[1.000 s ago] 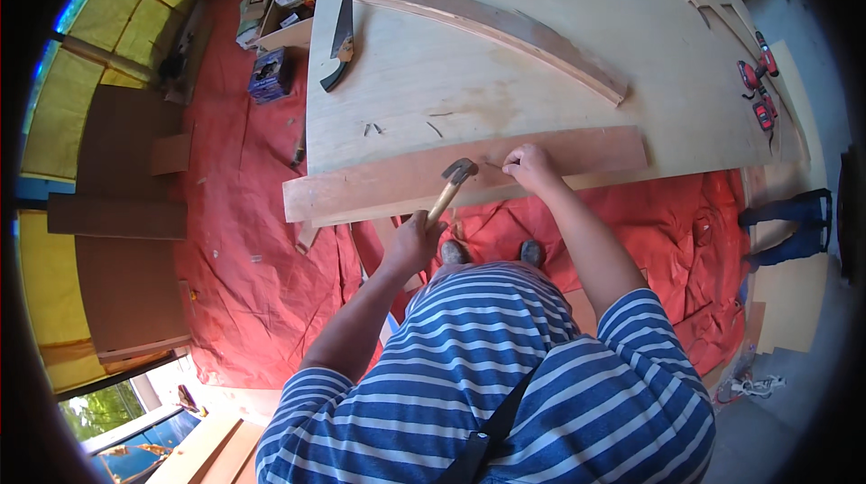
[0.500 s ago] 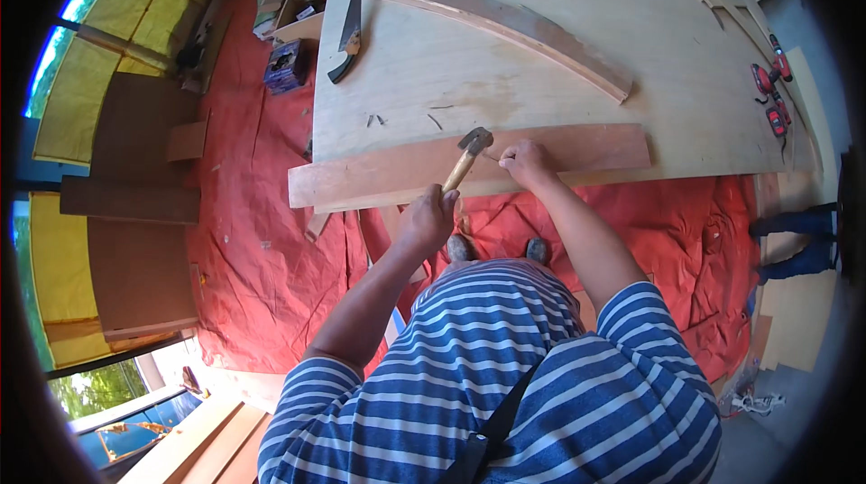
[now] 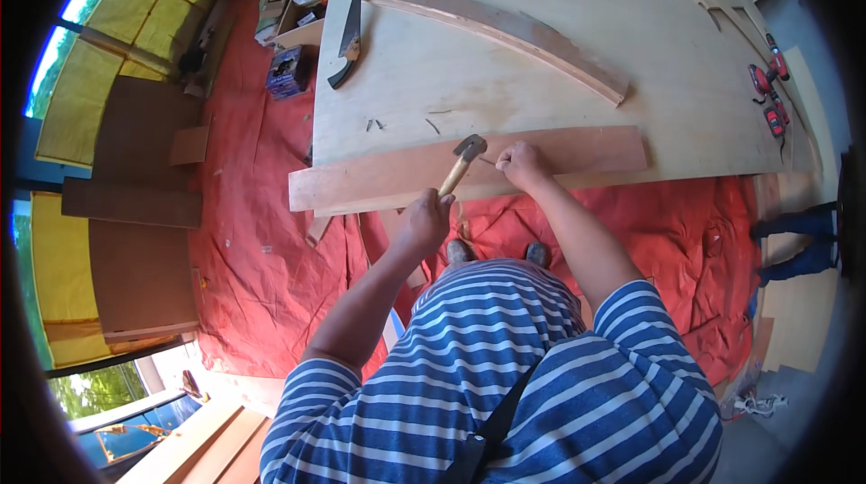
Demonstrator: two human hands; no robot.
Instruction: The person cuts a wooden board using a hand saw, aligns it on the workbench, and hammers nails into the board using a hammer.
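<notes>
left hand: fingers clenched round the wooden handle of a hammer, near the handle's lower end; palm side hidden.
hammer: metal head up over the reddish board, just left of the right hand; could not tell if the head touched the wood.
right hand: rested on the board, fingers pinched shut on a nail; only a thin sliver of it showed, too small to make out point or head.
board: long, lay flat along the near edge of the bench, its left end sticking out past the bench corner.
bench: pale plywood sheet; far edge and right side bent and cut off by the lens rim.
curved wood strip: lay on the bench, well apart from the hands.
hand saw: at the bench's left edge, blade pointing away.
loose nails: a few small ones on the bench above the board, hard to count.
red tarp: covered the floor under the bench.
shoes: only the toes showed above the striped shirt.
red tools: far right, blurred, kind unclear.
</notes>
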